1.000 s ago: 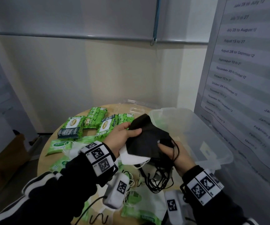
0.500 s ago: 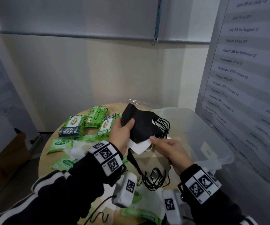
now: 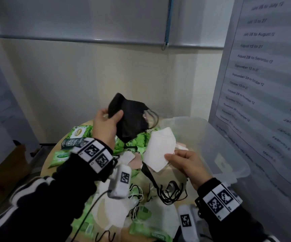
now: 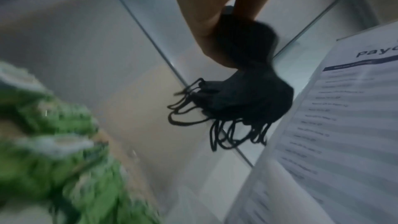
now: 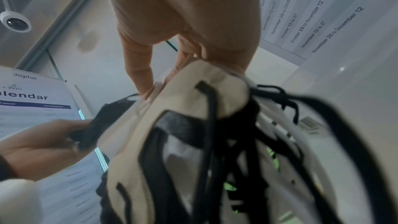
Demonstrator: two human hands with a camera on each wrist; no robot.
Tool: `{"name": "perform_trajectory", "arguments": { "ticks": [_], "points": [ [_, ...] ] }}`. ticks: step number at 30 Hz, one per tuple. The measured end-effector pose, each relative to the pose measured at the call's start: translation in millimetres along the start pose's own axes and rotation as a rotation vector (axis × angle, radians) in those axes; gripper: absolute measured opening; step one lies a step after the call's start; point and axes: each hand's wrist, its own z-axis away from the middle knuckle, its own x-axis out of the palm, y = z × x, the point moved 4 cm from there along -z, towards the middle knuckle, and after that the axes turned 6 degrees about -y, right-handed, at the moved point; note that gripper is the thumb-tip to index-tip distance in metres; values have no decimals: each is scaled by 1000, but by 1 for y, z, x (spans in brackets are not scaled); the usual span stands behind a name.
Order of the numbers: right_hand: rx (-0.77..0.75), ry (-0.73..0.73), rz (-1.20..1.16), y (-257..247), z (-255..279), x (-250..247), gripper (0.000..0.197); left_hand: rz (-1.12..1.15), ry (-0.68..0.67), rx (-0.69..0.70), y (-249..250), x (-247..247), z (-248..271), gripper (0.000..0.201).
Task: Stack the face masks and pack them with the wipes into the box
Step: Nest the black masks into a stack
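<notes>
My left hand (image 3: 106, 123) holds a stack of black face masks (image 3: 132, 119) lifted above the round table, thumb on top; the left wrist view shows the black masks (image 4: 247, 91) with ear loops dangling. My right hand (image 3: 185, 163) pinches a bundle of white and beige masks (image 3: 158, 149) lower down, black loops (image 3: 169, 193) hanging beneath; close up the pale masks (image 5: 183, 117) fill the right wrist view. Green wipe packs (image 3: 78, 135) lie on the table behind and left. The clear plastic box (image 3: 211, 145) stands open at the right.
More white masks (image 3: 113, 212) and green packs (image 3: 150, 231) lie at the near table edge. A printed calendar board (image 3: 263, 84) leans close on the right behind the box. The wall stands just beyond the table. A cardboard box (image 3: 6, 165) sits on the floor at the left.
The single stack has been split: my left hand rose up and left with the black masks, while my right hand kept the white and beige ones lower down.
</notes>
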Motion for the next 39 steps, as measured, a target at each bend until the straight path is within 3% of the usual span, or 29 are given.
{"name": "perform_trajectory", "arguments": {
  "ticks": [4, 10, 12, 15, 17, 20, 23, 26, 32, 35, 39],
  "points": [
    [-22, 13, -10, -1, 0, -4, 19, -237, -5, 170, 24, -23, -10, 47],
    [-45, -10, -65, -1, -4, 2, 17, -1007, -263, 398, 15, -5, 16, 34],
    [-56, -21, -48, 0, -5, 7, 16, -1057, -432, 420, 2, 8, 35, 18],
    [-93, -45, -4, -2, -4, 11, 15, -1136, -687, 359, -18, 28, 65, 43],
    [-108, -51, -2, -3, -2, 10, 22, -1210, -744, 397, -25, 36, 75, 56],
    [-119, -52, 0, -5, -1, 8, 30, -1300, -745, 451, -30, 39, 74, 55],
    [-123, -14, 25, -8, 0, 8, 28, -1270, -736, 529, -32, 39, 72, 33],
    [-104, 33, 70, -7, 1, 8, 34, -1103, -607, 513, -22, 34, 66, 17],
    [-43, 175, 97, -2, 1, -9, 34, -769, -335, 141, -11, 4, 31, 46],
    [-29, 186, 109, -3, 1, -12, 34, -598, -361, -23, -13, -3, 24, 39],
    [-72, 134, 115, -6, 1, -7, 27, -507, -518, -127, -12, -1, 27, 29]
  ]
}}
